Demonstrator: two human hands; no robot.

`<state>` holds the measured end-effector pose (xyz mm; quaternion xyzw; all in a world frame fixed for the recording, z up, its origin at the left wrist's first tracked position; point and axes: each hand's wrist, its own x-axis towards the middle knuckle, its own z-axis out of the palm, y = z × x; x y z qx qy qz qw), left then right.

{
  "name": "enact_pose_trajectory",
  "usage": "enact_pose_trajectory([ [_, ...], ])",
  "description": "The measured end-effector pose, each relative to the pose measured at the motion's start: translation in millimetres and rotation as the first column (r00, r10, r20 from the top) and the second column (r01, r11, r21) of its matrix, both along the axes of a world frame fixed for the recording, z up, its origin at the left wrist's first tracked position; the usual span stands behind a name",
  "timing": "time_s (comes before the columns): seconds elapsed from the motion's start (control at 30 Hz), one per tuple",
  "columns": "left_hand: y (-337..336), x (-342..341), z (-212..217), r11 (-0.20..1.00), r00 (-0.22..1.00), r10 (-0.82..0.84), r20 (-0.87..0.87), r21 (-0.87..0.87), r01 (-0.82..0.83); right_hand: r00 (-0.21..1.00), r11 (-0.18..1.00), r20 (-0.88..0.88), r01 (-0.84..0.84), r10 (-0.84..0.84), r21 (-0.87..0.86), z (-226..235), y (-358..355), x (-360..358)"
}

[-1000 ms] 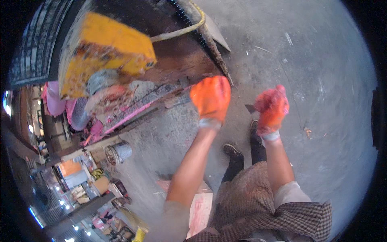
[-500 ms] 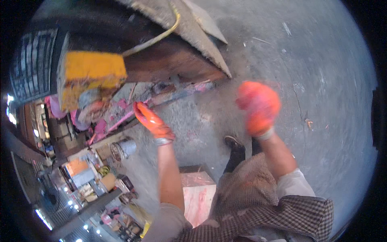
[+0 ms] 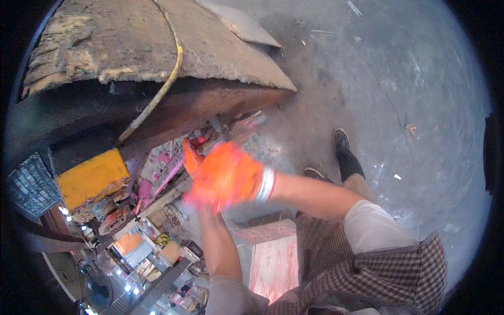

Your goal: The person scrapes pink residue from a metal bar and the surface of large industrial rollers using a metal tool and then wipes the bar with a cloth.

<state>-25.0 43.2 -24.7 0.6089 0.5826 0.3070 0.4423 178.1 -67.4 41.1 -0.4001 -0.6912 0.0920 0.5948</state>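
Both of my hands wear orange gloves and come together left of the middle of the view. My right hand [image 3: 228,173] lies across my left hand [image 3: 190,157] and covers most of it. Motion smears the right glove, so its fingers cannot be made out. Of the left glove, stretched fingers show beyond the right hand, pointing up toward the machine; no held thing is visible in them. A pale band circles the right glove's cuff [image 3: 265,185]. Whether the right hand grips the left glove or only touches it is unclear.
A worn wooden board [image 3: 121,47] and a yellow hose [image 3: 170,79] are at upper left. Below them is a yellow block [image 3: 93,176] beside pink-stained scraps. A cluttered table [image 3: 170,275] stands lower left, and a pink-streaked pale box [image 3: 273,265] by my legs. Grey floor [image 3: 415,94] extends right.
My right hand has swung left from over the floor onto my left hand. The view has shifted, bringing more of the wooden board into sight. My feet now show farther apart.
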Motion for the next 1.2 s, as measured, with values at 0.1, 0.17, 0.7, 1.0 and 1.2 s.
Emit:
enact_pose_trajectory([
  [0.1,-18.6,-0.8,16.8,0.997,0.998,0.062,0.008,-0.047,-0.062,0.992,1.0,-0.127,0.016,-0.019,-0.027,-6.5,12.7,-20.8],
  [0.17,-13.4,14.7,1.1,0.991,0.997,0.046,0.058,-0.126,-0.038,0.979,0.994,-0.188,0.063,-0.079,-0.09,-29.2,20.0,-39.1],
  [0.7,-12.5,-20.2,3.3,0.99,0.993,-0.114,0.02,-0.085,0.115,0.948,0.882,0.093,0.318,-0.305,-0.348,-48.7,16.7,-75.3],
  [1.0,-9.9,-14.2,-3.7,0.988,0.99,-0.138,-0.006,-0.065,0.137,0.868,0.865,0.153,0.49,-0.472,-0.11,-56.9,13.4,-49.4],
  [1.2,-7.6,-20.0,5.0,0.991,0.985,-0.131,-0.108,0.005,0.133,0.895,0.87,-0.11,0.382,-0.432,-0.312,-45.4,27.2,-135.1],
])
